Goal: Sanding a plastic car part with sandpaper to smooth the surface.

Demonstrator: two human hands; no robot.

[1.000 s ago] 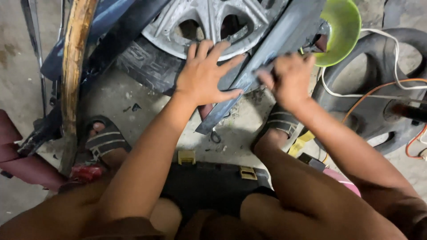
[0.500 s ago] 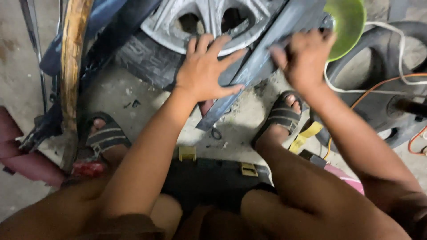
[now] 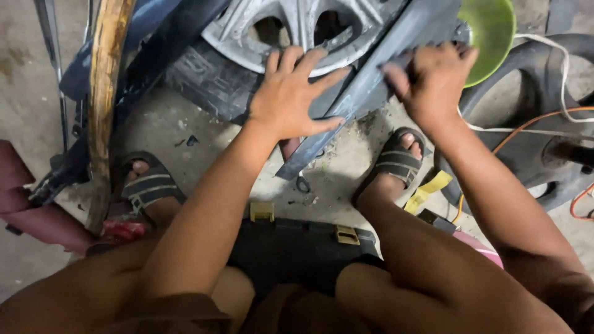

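Grey, dusty concrete floor (image 3: 185,133) is lying under everything. At the far left a dark red seat (image 3: 25,213) is sticking into view, and next to it a long rusty curved strip (image 3: 105,93) is running up and down. My left foot in a striped sandal (image 3: 148,188) is resting on the floor just beside that strip. A tyre with a silver wheel (image 3: 291,28) is lying at the top. My left hand (image 3: 294,96) is lying flat with the fingers spread wide, pressing down on a long dark grey panel (image 3: 365,86) that is slanting across the wheel. It is not gripping anything. A black case with yellow clips (image 3: 297,247) is sitting between my knees. My right foot in a sandal (image 3: 396,161) is standing near the low end of the panel. My right hand (image 3: 433,83) is curling its fingers down on the upper part of the panel, but I cannot tell if something small is under them. A green bowl (image 3: 492,31) is sitting just behind that hand. At the far right a black tyre (image 3: 538,142) is lying with white and orange wires (image 3: 560,68) across it.
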